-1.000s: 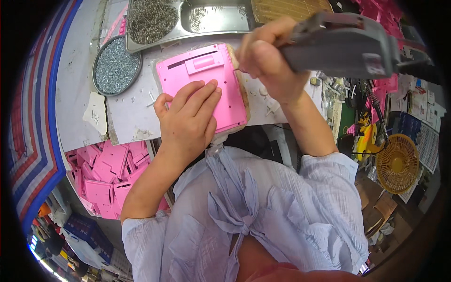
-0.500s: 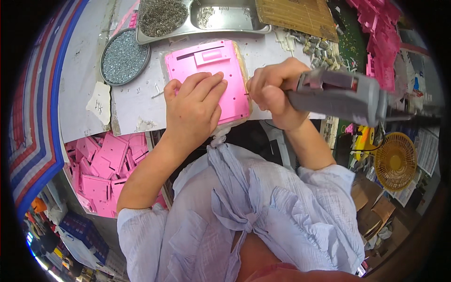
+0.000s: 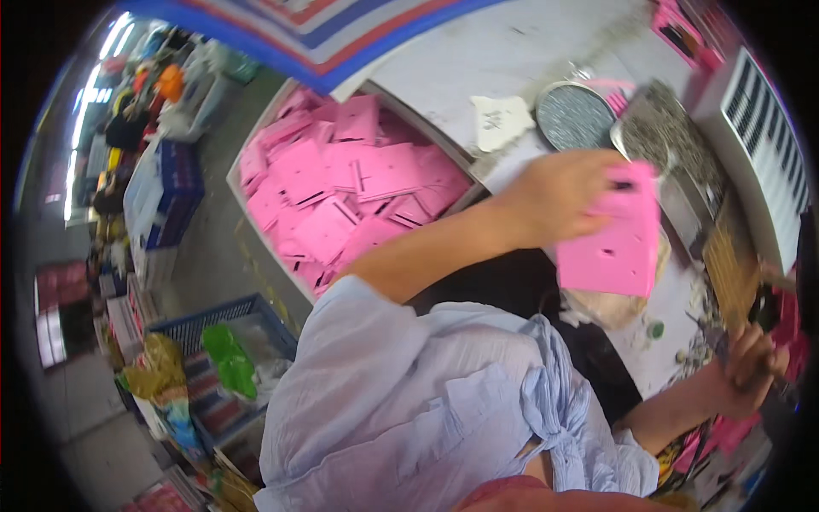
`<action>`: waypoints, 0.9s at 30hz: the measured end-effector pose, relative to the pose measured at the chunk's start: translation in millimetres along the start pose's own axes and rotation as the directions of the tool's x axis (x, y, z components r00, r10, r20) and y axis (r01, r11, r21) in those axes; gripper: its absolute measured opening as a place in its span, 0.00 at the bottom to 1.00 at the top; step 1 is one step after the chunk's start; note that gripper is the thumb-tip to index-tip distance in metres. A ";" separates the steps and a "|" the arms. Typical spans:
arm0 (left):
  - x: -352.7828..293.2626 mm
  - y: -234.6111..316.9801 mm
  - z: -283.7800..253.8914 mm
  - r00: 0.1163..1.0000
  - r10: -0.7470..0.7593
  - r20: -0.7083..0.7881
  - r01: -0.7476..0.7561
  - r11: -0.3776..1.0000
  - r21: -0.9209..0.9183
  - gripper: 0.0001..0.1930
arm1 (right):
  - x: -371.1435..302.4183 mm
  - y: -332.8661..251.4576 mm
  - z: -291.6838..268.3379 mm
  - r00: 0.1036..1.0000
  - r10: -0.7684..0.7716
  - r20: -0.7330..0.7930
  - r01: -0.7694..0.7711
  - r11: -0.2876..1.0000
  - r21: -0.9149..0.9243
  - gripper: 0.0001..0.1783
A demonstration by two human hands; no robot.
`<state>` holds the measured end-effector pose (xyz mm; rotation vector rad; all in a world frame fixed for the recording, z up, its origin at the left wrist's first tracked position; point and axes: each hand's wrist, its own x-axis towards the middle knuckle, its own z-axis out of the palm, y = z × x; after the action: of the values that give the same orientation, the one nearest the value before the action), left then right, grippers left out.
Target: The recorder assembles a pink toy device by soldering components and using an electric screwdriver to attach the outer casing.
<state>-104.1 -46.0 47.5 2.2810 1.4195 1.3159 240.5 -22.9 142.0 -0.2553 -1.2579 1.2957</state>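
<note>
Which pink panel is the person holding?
The pink panel in the left hand; the loose panels heaped in the box have no hand on them.

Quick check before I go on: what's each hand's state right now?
Left hand: closed, holding a flat pink rectangular plastic panel.
Right hand: looks curled; too blurred to tell what, if anything, it holds.

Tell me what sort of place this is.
Probably a small assembly workshop: pink plastic parts lie heaped beside the worktable, small metal pieces sit piled nearby, and the left hand holds a pink panel.
</note>
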 end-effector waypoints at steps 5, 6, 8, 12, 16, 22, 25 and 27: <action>-206.7 -97.4 -130.7 0.543 -0.716 -0.440 0.777 0.626 -0.060 0.27 | -0.5 13.2 -14.9 0.993 0.096 0.073 -0.094 0.995 -0.037 0.09; -258.8 -118.5 -159.6 0.466 -0.685 -0.560 0.845 0.532 0.053 0.29 | -1.2 19.9 -18.4 0.989 0.133 0.066 -0.132 0.991 -0.026 0.10; -352.6 -149.5 -217.4 0.264 -0.596 -0.758 0.959 0.247 0.140 0.34 | 2.8 33.0 -19.5 0.988 0.149 0.034 -0.149 0.989 -0.015 0.09; -427.7 -195.6 -289.5 -0.402 -0.341 -0.850 0.897 -0.332 -0.292 0.40 | 15.2 45.6 -10.3 0.986 0.167 -0.011 -0.168 0.985 -0.039 0.08; -473.4 -243.1 -336.9 -0.590 -0.663 -0.461 0.536 0.105 -0.838 0.40 | 13.2 54.5 -21.4 0.979 0.194 -0.057 -0.192 0.980 0.044 0.06; -525.9 -216.9 -444.5 -0.075 -0.821 -0.566 0.871 0.223 -0.439 0.36 | 18.5 70.2 -15.1 0.976 0.155 -0.155 -0.161 0.987 -0.027 0.12; -335.0 -276.2 -292.6 0.424 -0.287 -0.859 0.869 -0.140 0.475 0.25 | 11.2 24.2 -21.8 0.952 0.056 -0.302 -0.175 0.907 -0.382 0.24; -182.9 -205.6 -255.2 0.766 -0.087 -0.636 0.606 0.426 0.672 0.21 | 14.6 22.3 -19.7 0.899 -0.009 -0.437 -0.225 0.847 -0.481 0.30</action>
<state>-457.4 -155.2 -16.2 1.7503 3.1852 1.2462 240.1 6.0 125.7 -0.9676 -1.1988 0.8931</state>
